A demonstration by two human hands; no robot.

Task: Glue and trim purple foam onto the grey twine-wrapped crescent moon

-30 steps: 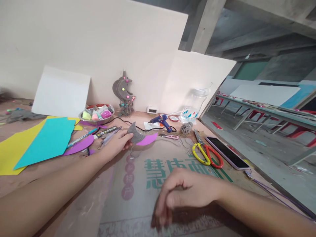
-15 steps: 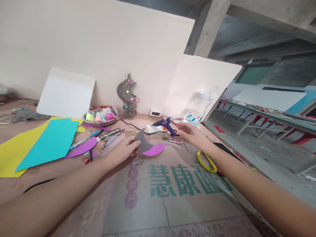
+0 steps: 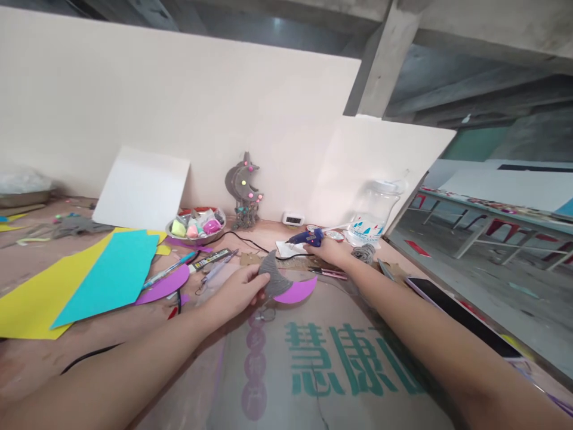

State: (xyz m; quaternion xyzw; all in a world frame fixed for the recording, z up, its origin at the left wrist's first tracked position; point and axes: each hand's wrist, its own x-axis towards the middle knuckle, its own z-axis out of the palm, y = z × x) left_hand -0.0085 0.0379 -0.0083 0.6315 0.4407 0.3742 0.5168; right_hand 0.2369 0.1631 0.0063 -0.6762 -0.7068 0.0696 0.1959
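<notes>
Between the thumb and fingers of my left hand point(image 3: 244, 288) is a crescent cutout point(image 3: 293, 291), its left part wrapped in grey yarn and its right end bare purple. My right hand point(image 3: 329, 249) is closed round the handle of a blue hot glue gun point(image 3: 310, 238), whose nozzle points left over a white paper scrap point(image 3: 290, 249). The hand hides most of the handle. Below that hand, small pink-handled thread snips point(image 3: 329, 273) lie on the table, and a ball of grey yarn point(image 3: 363, 254) sits to its right.
A finished grey moon ornament point(image 3: 244, 185) hangs on the white board behind. Left of it stands a bowl point(image 3: 192, 240) of coloured clay packs. Cyan paper point(image 3: 107, 275) lies at left, a phone point(image 3: 463, 316) at right. A clear jar point(image 3: 373, 209) and small clock point(image 3: 293, 219) stand at the back.
My right hand has gone from beside the glue gun to gripping its handle. My left hand still holds the crescent. The camera view has shifted, so things appear lower and farther right.
</notes>
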